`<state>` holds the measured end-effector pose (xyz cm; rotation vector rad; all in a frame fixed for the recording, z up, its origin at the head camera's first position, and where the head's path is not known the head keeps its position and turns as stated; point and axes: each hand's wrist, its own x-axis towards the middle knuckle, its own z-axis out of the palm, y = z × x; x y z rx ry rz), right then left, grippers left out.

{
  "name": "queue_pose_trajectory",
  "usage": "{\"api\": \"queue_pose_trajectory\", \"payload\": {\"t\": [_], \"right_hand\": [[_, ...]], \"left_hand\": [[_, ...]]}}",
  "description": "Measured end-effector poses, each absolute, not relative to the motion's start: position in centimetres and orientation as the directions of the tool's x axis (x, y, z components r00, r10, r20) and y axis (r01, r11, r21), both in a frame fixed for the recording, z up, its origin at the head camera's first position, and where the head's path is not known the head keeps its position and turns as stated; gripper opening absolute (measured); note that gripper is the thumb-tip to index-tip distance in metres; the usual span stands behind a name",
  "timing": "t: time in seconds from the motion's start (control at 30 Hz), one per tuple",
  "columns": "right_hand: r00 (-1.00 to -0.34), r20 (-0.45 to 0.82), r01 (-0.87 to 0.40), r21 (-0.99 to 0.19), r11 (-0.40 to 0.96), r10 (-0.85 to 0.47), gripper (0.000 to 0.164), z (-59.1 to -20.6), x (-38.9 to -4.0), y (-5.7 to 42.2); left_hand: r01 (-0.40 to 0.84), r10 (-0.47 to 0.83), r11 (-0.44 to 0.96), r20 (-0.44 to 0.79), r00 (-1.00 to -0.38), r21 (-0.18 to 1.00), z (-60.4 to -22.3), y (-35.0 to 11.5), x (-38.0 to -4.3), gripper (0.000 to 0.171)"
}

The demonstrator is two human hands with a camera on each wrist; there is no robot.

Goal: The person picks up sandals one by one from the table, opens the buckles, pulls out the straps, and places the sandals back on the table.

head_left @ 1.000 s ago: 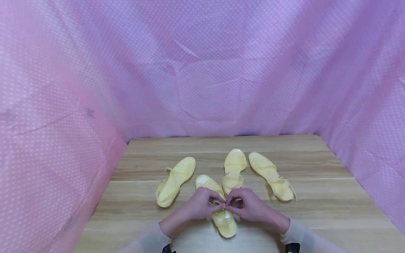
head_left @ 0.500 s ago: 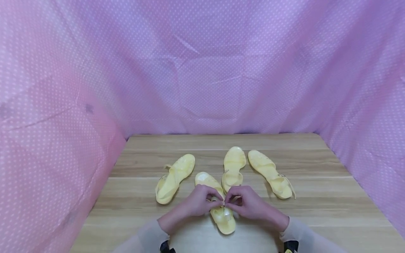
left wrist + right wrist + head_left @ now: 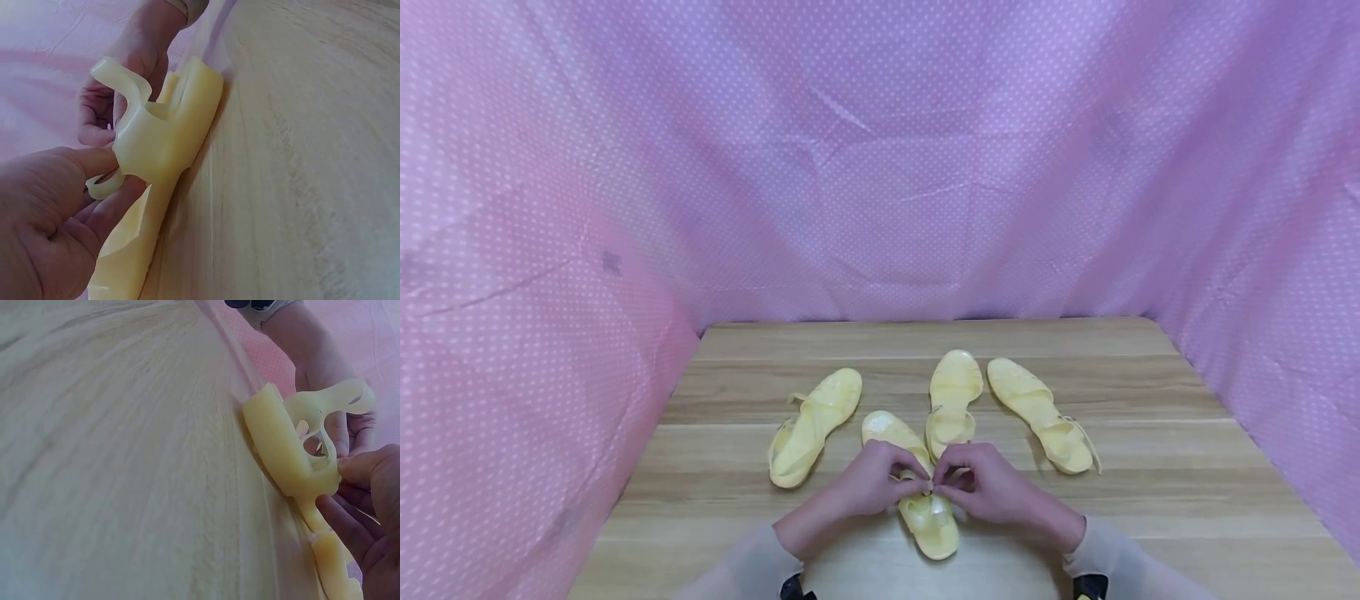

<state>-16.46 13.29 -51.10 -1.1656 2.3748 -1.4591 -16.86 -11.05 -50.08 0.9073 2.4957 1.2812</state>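
A pale yellow jelly sandal point(image 3: 930, 527) lies near the front middle of the table, its heel end toward me. From its left my left hand point(image 3: 874, 477) pinches the ankle strap point(image 3: 105, 185) between thumb and fingers. Opposite it, my right hand point(image 3: 988, 482) pinches the strap too, and the fingertips of both hands meet over the sandal. A small metal piece, probably the buckle point(image 3: 320, 450), shows between them in the right wrist view. The fingers partly hide where the strap ends join. A loose strap end sticks up from the sandal in the left wrist view.
Beyond the hands lie three more yellow sandals: one to the left point(image 3: 815, 425), one just behind point(image 3: 956, 385) and one to the right point(image 3: 1043, 417). All rest on a wood-grain table point(image 3: 1150, 500). Pink dotted cloth point(image 3: 895, 167) hangs around its back and sides.
Both hands stay at the strap with hardly any movement of the fingertips. The head view has shifted slightly; the sandals keep their places.
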Motion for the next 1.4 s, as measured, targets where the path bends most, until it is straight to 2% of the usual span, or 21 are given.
{"api": "queue_pose_trajectory", "payload": {"t": [0.37, 0.7, 0.83, 0.93, 1.07, 1.17, 1.33, 1.4], "right_hand": [[-0.715, 0.265, -0.509, -0.832, 0.221, -0.648, 0.011, -51.2, -16.2, 13.1], [-0.708, 0.294, -0.534, -0.818, 0.214, -0.642, 0.011, -51.2, -16.3, 12.9], [-0.729, 0.284, -0.517, -0.825, 0.228, -0.623, 0.012, -50.9, -16.2, 13.2], [-0.757, 0.312, -0.522, -0.817, 0.244, -0.573, 0.015, -50.4, -16.2, 13.7], [-0.789, 0.362, -0.537, -0.799, 0.271, -0.497, 0.028, -49.7, -16.4, 14.3], [-0.8, 0.342, -0.521, -0.805, 0.286, -0.494, 0.029, -49.6, -16.4, 14.6], [-0.749, 0.332, -0.597, -0.712, 0.369, -0.573, 0.009, -50.0, -15.7, 14.2], [-0.714, 0.357, -0.653, -0.649, 0.39, -0.602, 0.013, -50.3, -15.5, 13.8]], "left_hand": [[0.419, 0.6, 0.43, 0.093, -0.794, 0.8, -50.0, -11.1, -16.7, 0.004], [0.399, 0.597, 0.441, 0.069, -0.799, 0.804, -49.5, -11.7, -16.8, 0.006], [0.426, 0.59, 0.441, 0.102, -0.801, 0.79, -48.6, -11.4, -16.7, 0.006], [0.477, 0.618, 0.409, 0.148, -0.772, 0.778, -47.7, -10.5, -16.6, 0.012], [0.521, 0.662, 0.337, 0.196, -0.723, 0.785, -47.2, -9.2, -16.3, 0.029], [0.476, 0.645, 0.314, 0.184, -0.742, 0.821, -47.5, -9.1, -16.0, 0.038], [0.438, 0.588, 0.427, 0.125, -0.799, 0.791, -48.2, -10.3, -15.6, 0.027], [0.452, 0.585, 0.483, 0.108, -0.804, 0.75, -48.5, -10.6, -15.6, 0.019]]}}
